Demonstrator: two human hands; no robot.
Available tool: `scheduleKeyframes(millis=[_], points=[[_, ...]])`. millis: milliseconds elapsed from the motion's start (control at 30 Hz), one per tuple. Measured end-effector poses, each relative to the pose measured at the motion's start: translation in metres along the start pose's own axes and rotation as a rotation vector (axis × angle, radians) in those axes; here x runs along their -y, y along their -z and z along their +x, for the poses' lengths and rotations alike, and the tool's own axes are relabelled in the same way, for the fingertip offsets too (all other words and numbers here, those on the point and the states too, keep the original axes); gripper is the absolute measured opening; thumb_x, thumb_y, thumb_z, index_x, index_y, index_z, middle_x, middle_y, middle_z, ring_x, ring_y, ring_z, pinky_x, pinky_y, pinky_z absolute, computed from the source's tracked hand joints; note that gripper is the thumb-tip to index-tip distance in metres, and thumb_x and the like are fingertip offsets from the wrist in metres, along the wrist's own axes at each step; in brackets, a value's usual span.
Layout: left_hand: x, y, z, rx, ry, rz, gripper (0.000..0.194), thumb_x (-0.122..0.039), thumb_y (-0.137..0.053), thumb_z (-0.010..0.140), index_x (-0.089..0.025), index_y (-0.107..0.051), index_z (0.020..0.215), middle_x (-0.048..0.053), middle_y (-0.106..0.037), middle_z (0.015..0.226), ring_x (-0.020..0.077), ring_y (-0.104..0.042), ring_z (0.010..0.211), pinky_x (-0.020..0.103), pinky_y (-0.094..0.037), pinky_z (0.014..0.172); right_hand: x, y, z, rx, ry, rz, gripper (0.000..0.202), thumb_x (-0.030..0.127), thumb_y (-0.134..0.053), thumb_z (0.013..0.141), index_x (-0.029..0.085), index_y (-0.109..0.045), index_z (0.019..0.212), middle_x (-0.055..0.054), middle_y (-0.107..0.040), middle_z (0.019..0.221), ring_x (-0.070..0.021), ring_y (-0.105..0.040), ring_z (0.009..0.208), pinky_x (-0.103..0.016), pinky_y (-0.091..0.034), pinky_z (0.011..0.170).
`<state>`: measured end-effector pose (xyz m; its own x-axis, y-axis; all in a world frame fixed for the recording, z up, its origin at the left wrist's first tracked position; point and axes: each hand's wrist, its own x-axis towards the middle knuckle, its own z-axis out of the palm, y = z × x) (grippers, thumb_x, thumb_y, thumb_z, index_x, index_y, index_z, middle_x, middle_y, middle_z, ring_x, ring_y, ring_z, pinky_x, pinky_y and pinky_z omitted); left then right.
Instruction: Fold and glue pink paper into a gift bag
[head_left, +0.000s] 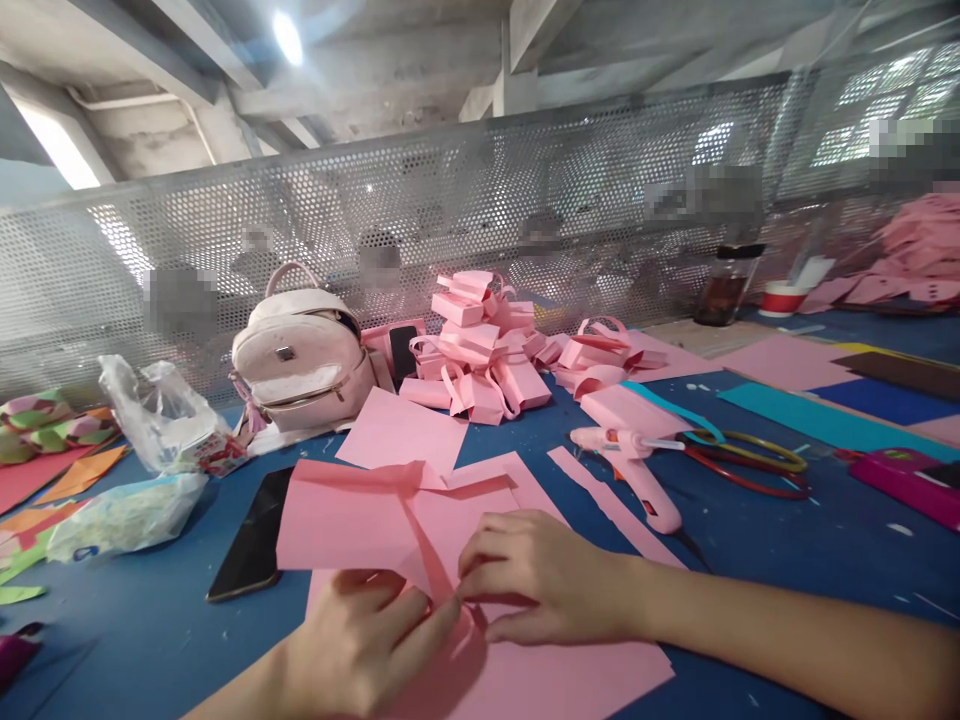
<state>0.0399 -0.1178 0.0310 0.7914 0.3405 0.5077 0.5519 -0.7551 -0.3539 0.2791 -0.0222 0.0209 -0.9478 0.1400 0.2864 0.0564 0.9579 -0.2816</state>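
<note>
A creased sheet of pink paper (pixel 341 512) stands partly raised from the table, with a fold running down its middle. My left hand (pixel 367 640) is curled around its lower edge, index finger pointing toward the crease. My right hand (pixel 536 575) meets it from the other side, its bent fingertips closed on the paper at the fold. More flat pink sheets (pixel 600 680) lie beneath both hands. To the right of my hands are a pink glue gun (pixel 634 475) and a narrow pink paper strip (pixel 600 500).
A black phone (pixel 255 540) lies left of the paper. Behind stand a pale pink backpack (pixel 304 350) and a heap of folded pink paper shapes (pixel 487 345). Scissors (pixel 750 465) lie right, and a dark jar (pixel 727 285) stands farther back. A perforated metal screen (pixel 450 190) borders the table.
</note>
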Motion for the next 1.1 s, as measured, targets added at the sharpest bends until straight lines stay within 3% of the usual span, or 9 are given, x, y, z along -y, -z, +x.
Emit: scheduleKeyframes(millis=[100,300,667,800,933,1100], points=[[-0.002,-0.002,-0.005,0.004,-0.008,0.012,0.034,-0.01,-0.03,0.1,-0.008,-0.061,0.112,-0.002,-0.061,0.056,0.015,-0.051,0.037,0.031,-0.033,0.038,-0.002,0.001,0.0,-0.007,-0.002,0.058,0.034,0.044,-0.06,0.094,0.019,-0.072,0.113,-0.006,-0.071,0.11,-0.0206,-0.061,0.098,-0.032,-0.044,0.08],[-0.006,-0.006,-0.009,0.031,0.032,0.055,0.033,-0.012,-0.031,0.1,-0.01,-0.061,0.112,-0.004,-0.055,0.052,0.0148,-0.047,0.032,0.032,-0.024,0.032,-0.006,-0.002,0.002,-0.052,-0.135,0.247,0.022,0.023,-0.054,0.1,0.019,-0.075,0.098,-0.004,-0.073,0.097,-0.0166,-0.064,0.095,-0.026,-0.046,0.084],[-0.008,-0.012,0.002,0.01,0.044,0.161,0.036,-0.006,-0.03,0.097,-0.013,-0.062,0.11,-0.006,-0.053,0.047,0.0142,-0.047,0.029,0.034,-0.021,0.033,-0.005,-0.002,0.002,-0.054,-0.192,0.301,0.011,0.022,-0.065,0.092,0.02,-0.075,0.094,-0.004,-0.07,0.096,-0.019,-0.065,0.094,-0.027,-0.049,0.082],[-0.01,-0.017,0.004,0.026,0.058,0.173,0.03,-0.007,-0.04,0.092,-0.013,-0.064,0.109,-0.006,-0.054,0.049,0.0136,-0.048,0.032,0.034,-0.022,0.033,-0.003,-0.001,0.002,-0.052,-0.26,0.324,0.007,0.016,-0.068,0.088,0.018,-0.072,0.093,-0.004,-0.069,0.094,-0.0189,-0.064,0.091,-0.027,-0.048,0.08],[-0.015,-0.024,0.001,-0.008,0.051,0.182,0.026,-0.011,-0.053,0.087,-0.01,-0.066,0.11,-0.005,-0.056,0.051,0.0114,-0.05,0.035,0.032,-0.027,0.034,-0.003,-0.002,0.002,-0.097,-0.37,0.39,0.016,0.007,-0.07,0.079,0.017,-0.065,0.09,-0.001,-0.066,0.092,-0.0159,-0.062,0.084,-0.024,-0.047,0.072],[-0.02,-0.031,-0.002,0.044,0.049,0.234,0.046,-0.014,-0.07,0.076,-0.01,-0.064,0.122,-0.005,-0.062,0.06,0.0086,-0.055,0.042,0.027,-0.036,0.039,-0.003,-0.003,0.002,-0.184,-0.461,0.475,0.018,0.005,-0.065,0.078,0.018,-0.059,0.089,0.001,-0.063,0.088,-0.0129,-0.059,0.075,-0.023,-0.046,0.067]])
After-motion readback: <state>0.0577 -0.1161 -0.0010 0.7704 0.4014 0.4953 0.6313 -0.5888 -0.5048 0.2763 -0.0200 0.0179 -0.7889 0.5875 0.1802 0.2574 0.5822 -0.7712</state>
